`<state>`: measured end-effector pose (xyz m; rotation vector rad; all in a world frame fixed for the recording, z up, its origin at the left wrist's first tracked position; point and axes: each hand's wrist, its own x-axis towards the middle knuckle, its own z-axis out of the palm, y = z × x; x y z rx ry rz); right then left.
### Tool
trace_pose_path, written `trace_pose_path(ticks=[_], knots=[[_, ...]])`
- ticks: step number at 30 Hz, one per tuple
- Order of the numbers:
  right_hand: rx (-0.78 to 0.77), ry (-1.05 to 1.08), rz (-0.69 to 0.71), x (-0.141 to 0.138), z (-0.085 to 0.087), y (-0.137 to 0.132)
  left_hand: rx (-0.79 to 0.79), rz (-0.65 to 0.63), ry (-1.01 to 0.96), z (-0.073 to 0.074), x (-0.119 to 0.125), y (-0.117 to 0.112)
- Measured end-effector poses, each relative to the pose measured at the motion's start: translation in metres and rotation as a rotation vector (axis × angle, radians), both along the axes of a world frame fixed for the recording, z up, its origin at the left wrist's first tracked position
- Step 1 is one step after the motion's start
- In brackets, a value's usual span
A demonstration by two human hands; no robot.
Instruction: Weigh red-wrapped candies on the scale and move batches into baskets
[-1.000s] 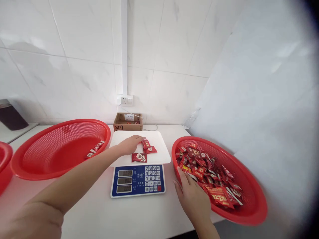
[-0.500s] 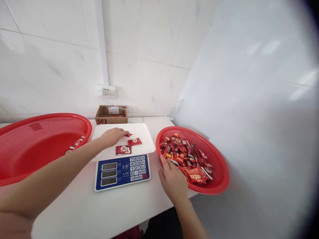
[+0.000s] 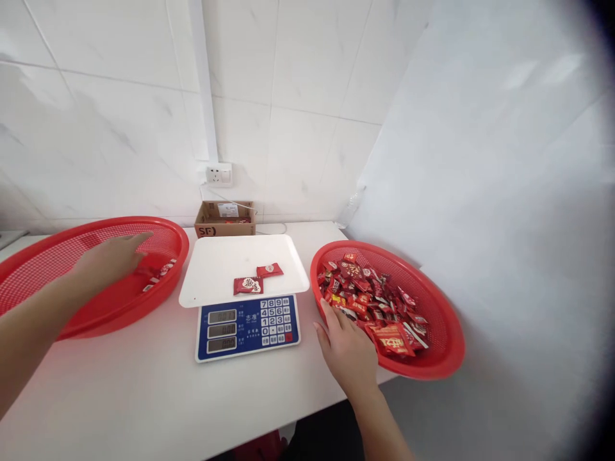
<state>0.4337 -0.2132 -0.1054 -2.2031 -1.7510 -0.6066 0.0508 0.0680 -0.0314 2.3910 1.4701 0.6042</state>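
Note:
My left hand (image 3: 113, 258) reaches over the left red basket (image 3: 180, 246), thumb and index finger apart, with no item visible in it. A few small wrapped candies lie in that basket's right side. On the white tray of the digital scale (image 3: 247, 328) are a larger dark red packet (image 3: 248, 285) and a smaller red candy (image 3: 270, 269). My right hand (image 3: 350, 349) rests over the near left rim of the right red basket (image 3: 449, 349), with fingers stretched and thumb apart. Mixed red candy packets (image 3: 365, 291) fill much of this basket.
Behind the scale stands a small cardboard box (image 3: 225, 229) holding a few red items. A wall socket (image 3: 220, 175) with a cable sits above it. The right basket overhangs the white table's (image 3: 250, 403) front edge, beside a pale panel (image 3: 504, 192).
My left hand has moved left from the scale tray to over the left basket. The small red candy it was touching is gone from the tray. My right hand stays at the rim.

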Motion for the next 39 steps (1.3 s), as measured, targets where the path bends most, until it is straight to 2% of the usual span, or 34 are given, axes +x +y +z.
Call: trace_pose_path(ticks=[2,3,8,12,18,22,25,32,39], knots=[[0.005,-0.013,0.008,0.000,0.000,0.000,0.027,0.098,0.088,0.000,0.021,-0.015],[0.009,-0.019,0.008,0.000,0.000,0.000,0.015,0.084,0.130,0.000,0.037,-0.025],[0.021,-0.028,0.015,0.001,-0.001,0.001,-0.100,-0.214,0.170,-0.002,0.120,-0.073],[0.007,-0.028,0.010,0.001,-0.002,0.000,-0.164,-0.355,0.185,-0.006,0.158,-0.091],[0.024,-0.032,-0.003,0.002,-0.006,0.001,-0.181,-0.389,0.156,-0.004,0.170,-0.095],[0.047,-0.034,0.015,0.002,-0.006,0.001,-0.167,-0.318,0.083,0.003,0.176,-0.094],[0.049,-0.034,0.019,0.002,-0.005,0.001,-0.140,-0.276,0.031,0.003,0.191,-0.086],[0.060,-0.033,0.017,0.002,-0.007,0.001,-0.054,-0.332,0.110,-0.018,0.227,-0.072],[0.052,-0.064,0.014,0.004,-0.009,0.002,0.048,-0.313,0.143,-0.026,0.230,-0.078]])
